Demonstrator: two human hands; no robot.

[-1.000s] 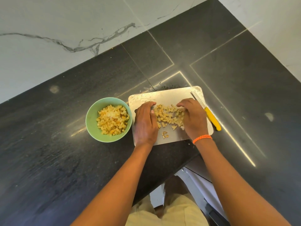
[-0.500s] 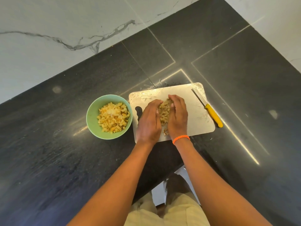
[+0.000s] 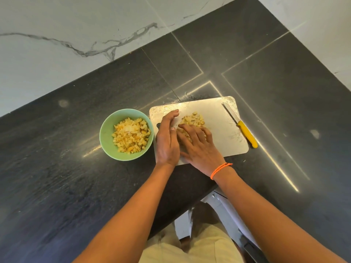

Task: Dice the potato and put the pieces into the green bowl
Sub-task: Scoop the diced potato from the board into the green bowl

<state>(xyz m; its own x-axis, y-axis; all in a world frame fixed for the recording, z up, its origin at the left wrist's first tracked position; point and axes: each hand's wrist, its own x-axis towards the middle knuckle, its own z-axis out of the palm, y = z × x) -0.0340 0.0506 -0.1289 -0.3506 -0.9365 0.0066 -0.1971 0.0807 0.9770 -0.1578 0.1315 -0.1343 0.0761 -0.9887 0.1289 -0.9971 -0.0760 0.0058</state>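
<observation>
While both hands crowd the heap of pale yellow diced potato pieces (image 3: 192,120) on the flat off-white plastic cutting board (image 3: 218,130), the step in hand looks like gathering a load to carry over; to do it well, the palms should close under the heap from both sides, low against the board, so that no cubes squeeze out past the fingertips. The left hand (image 3: 167,140) stands on its edge just left of the heap, fingers straight and together like a wall, gripping nothing; the right hand (image 3: 197,147) lies flat and spread over the near part of the heap, fingers extended and pressing down on the cubes, which it partly hides; whether any pieces are already caught beneath it I cannot tell. Just left of the left hand sits the round, smooth pale green bowl (image 3: 106,133), already holding a mound of cubes; the carry is short, so a steady lift should suffice. The cubes look small, moist and irregular, likely to stick to skin and scatter; the board's surface is scored and smeared. Well right of the right hand, the knife with a yellow plastic handle and thin steel blade (image 3: 245,130) rests idle at the board's edge.
</observation>
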